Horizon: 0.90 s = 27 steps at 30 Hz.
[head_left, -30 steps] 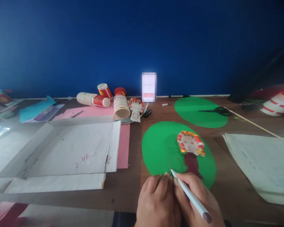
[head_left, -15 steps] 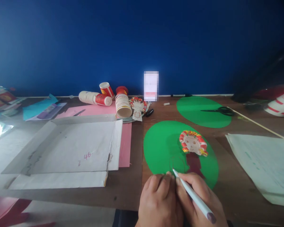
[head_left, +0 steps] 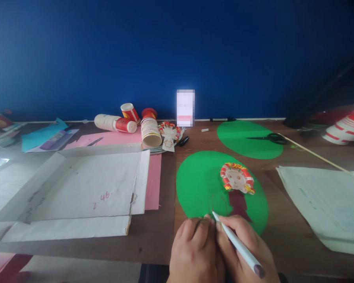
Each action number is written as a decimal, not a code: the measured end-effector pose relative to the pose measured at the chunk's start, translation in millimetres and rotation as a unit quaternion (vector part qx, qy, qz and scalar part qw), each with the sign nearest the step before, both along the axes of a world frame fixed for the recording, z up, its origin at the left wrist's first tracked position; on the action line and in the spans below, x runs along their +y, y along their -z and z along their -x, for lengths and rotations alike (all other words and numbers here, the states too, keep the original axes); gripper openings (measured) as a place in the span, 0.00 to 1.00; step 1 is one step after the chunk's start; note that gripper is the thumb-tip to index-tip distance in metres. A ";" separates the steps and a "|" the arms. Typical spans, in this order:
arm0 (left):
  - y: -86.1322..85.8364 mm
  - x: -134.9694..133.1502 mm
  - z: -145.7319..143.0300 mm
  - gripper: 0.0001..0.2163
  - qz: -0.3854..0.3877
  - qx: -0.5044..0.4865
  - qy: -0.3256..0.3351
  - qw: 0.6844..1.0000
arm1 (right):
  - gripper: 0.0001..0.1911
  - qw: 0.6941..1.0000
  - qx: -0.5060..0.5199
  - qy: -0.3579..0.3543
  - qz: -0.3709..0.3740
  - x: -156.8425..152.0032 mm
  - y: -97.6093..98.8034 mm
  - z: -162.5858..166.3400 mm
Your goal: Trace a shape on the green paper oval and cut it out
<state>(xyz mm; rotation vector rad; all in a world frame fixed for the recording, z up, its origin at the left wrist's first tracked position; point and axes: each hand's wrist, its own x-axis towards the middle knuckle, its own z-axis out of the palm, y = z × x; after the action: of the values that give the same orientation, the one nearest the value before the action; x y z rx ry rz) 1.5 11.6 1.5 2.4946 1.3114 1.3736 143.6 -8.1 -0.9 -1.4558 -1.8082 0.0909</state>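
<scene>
On your left lies a white cardboard tray (head_left: pixel 85 192), partly over pink paper (head_left: pixel 154 188); behind it, paper cups (head_left: pixel 152 133) lie stacked on their side.

Just left of your right hand (head_left: pixel 250 251) is your left hand (head_left: pixel 194 247), both at the near edge of a green paper oval (head_left: pixel 194 177) lying flat on the brown table (head_left: pixel 162 239). If your left hand eases its weight, the oval could slide and make a line wobble. The dark red patch (head_left: pixel 238 204) sits just past your right index finger — if its ink is wet, a brush of the knuckle could smear it. A jolt there might also nudge the decorated paper face (head_left: pixel 237 179) above the patch.

Your left fingers are curled, knuckles up, pressed close to the right hand; whether they hold anything underneath, you cannot tell from here. Your right fingers pinch a white marker (head_left: pixel 238 243) — its tip at a thin outline left of the patch, its dark end slanting back toward you.

Farther right, scissors (head_left: pixel 273 138) rest on a second green oval (head_left: pixel 238 147), beyond pale sheets (head_left: pixel 327 208).
</scene>
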 end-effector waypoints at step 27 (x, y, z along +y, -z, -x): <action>1.9 -4.2 -0.2 0.14 0.016 0.007 -0.009 1.000 | 0.06 1.000 0.002 0.006 -0.007 1.7 -5.1 1.2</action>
<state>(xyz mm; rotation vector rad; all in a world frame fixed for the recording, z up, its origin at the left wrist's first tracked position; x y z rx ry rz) 1.6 7.4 -0.4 2.4821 1.3502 1.3295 142.3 -6.4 4.2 -1.4553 -1.7943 0.0758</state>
